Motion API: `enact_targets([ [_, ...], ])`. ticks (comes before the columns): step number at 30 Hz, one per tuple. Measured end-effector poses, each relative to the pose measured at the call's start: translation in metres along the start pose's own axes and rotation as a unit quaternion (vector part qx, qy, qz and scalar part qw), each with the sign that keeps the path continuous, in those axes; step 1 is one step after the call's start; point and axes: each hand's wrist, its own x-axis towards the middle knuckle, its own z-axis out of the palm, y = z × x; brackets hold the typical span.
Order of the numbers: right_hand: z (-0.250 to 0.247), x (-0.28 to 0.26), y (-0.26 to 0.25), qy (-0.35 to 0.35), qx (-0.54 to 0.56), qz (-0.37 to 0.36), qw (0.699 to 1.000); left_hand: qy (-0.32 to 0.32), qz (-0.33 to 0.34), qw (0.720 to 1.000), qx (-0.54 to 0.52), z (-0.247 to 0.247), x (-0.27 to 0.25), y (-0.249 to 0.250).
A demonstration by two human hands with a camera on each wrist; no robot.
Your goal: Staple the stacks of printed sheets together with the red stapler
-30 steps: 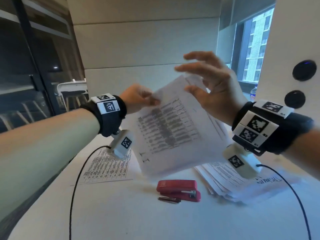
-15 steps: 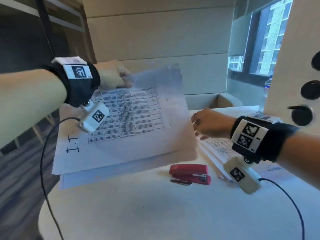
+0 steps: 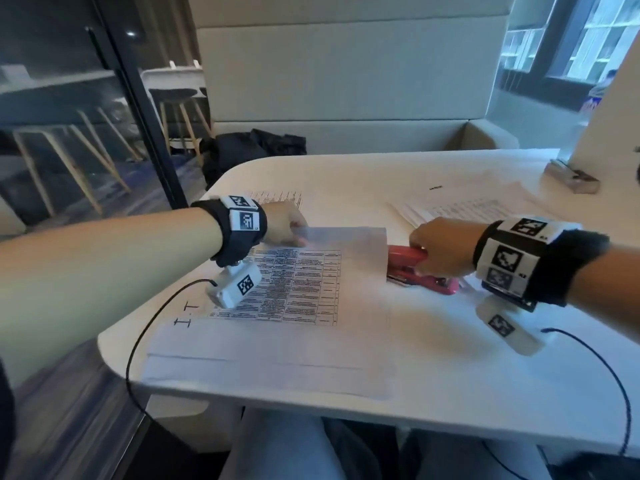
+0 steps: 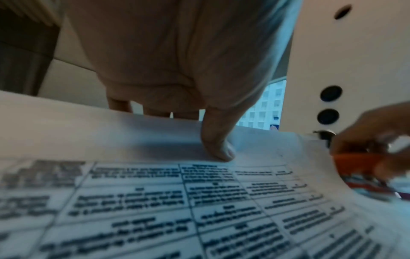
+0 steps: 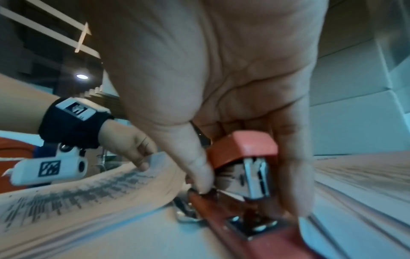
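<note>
The stapler (image 3: 417,268) lies on the tabletop (image 3: 450,375). Just left of it, touching, lies the stack of sheets (image 3: 277,306), with the left hand (image 3: 285,225) on that stack's far edge. The right hand (image 3: 441,247) sits on the stapler. Behind the stapler lies a second stack (image 3: 460,206); far behind and right of it sits a small box (image 3: 571,176).

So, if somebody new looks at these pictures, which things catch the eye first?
Probably the shiny red metal stapler near the middle of the white table, gripped by the right hand. Next, the white stack of printed sheets with a dark table of text beside it, its far edge pinched by the left hand.
</note>
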Motion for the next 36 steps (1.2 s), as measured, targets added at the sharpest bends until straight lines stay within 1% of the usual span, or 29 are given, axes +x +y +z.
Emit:
enact_targets([
  [3,-0.001,0.003,0.014,0.008,0.024,0.049,0.998,0.012,-0.005,0.998,0.058,0.002,0.0,0.009],
  [4,-0.003,0.002,0.018,0.021,0.038,0.058,0.997,0.013,-0.008,0.997,0.08,0.002,0.002,0.011],
  [6,-0.008,0.001,0.022,0.065,0.067,0.055,0.994,0.008,0.019,0.995,0.102,0.001,0.0,0.018],
  [7,-0.011,-0.001,0.021,0.086,0.085,0.043,0.992,0.0,0.045,0.994,0.103,0.001,-0.004,0.022],
  [8,-0.013,-0.004,0.018,0.094,0.099,0.026,0.99,-0.021,0.069,0.992,0.103,0.003,-0.008,0.027],
  [10,-0.014,-0.01,0.008,0.072,0.109,-0.014,0.991,-0.073,0.115,0.985,0.106,0.01,-0.019,0.038],
  [13,-0.005,-0.019,-0.009,-0.005,0.097,-0.064,0.993,-0.132,0.138,0.973,0.132,0.027,-0.036,0.048],
  [15,0.005,-0.022,-0.019,-0.051,0.075,-0.09,0.992,-0.152,0.12,0.971,0.141,0.036,-0.043,0.048],
  [17,0.014,-0.022,-0.025,-0.065,0.057,-0.114,0.99,-0.162,0.087,0.97,0.157,0.042,-0.048,0.045],
  [21,0.02,-0.02,-0.032,-0.033,0.028,-0.159,0.986,-0.177,0.056,0.972,0.142,0.046,-0.05,0.044],
  [26,0.022,-0.013,-0.039,-0.026,-0.035,-0.174,0.984,-0.178,0.049,0.975,0.125,0.046,-0.05,0.045],
  [33,0.025,-0.006,-0.046,-0.025,0.012,-0.203,0.979,-0.172,0.05,0.978,0.106,0.048,-0.05,0.043],
  [34,0.025,-0.006,-0.047,-0.019,0.011,-0.21,0.977,-0.171,0.052,0.979,0.102,0.048,-0.051,0.043],
  [36,0.023,-0.005,-0.05,0.02,0.002,-0.238,0.971,-0.171,0.054,0.979,0.093,0.048,-0.051,0.042],
])
